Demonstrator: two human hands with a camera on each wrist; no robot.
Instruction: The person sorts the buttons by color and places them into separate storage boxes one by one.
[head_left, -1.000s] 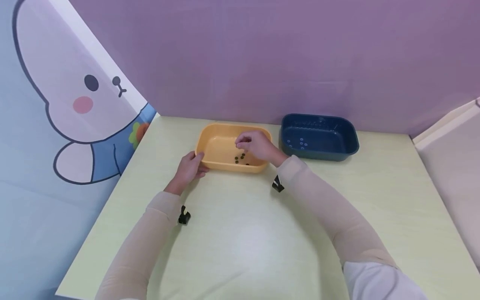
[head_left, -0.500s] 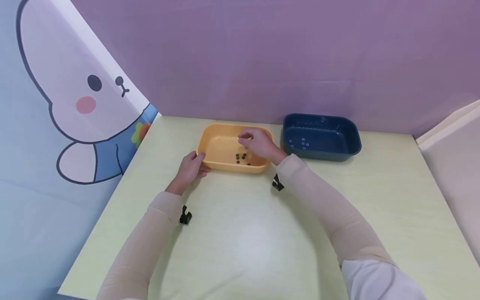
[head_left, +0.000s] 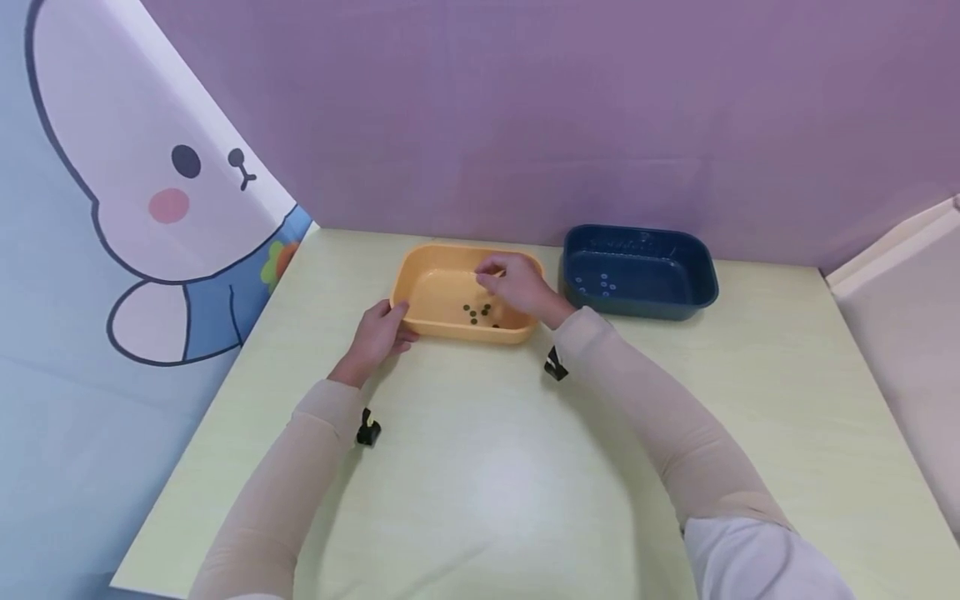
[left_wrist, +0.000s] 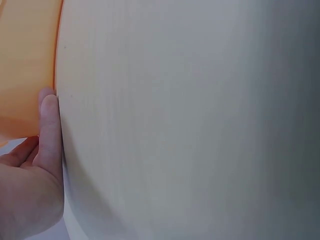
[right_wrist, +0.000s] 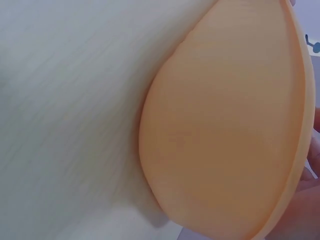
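My left hand (head_left: pixel 377 332) grips the near left corner of the yellow plastic tray (head_left: pixel 435 329), thumb at the rim and fingers below outside; the left wrist view shows the thumb (left_wrist: pixel 50 120) along its edge. Over the tray's right half hovers my right hand (head_left: pixel 516 286), fingertips drawn together above the tray floor. Whether something small sits between those fingertips I cannot tell. Several small dark discs (head_left: pixel 474 321) lie in the tray, close to its near wall. In the right wrist view the tray's outer wall (right_wrist: pixel 220 120) covers much of the picture, the fingers partly hidden behind its rim.
A dark blue tray (head_left: pixel 675 287) stands right of the yellow one, with several small pale rings (head_left: pixel 604 286) at its left side. Both trays sit near the table's (head_left: pixel 487 467) back edge, against a purple wall (head_left: pixel 525 117). Small black devices (head_left: pixel 555 365) show beside both wrists.
One more dark disc shows in the yellow tray than a second ago, and one disc has since shifted slightly left. The right fingertips have risen a little; the left hand stays put.
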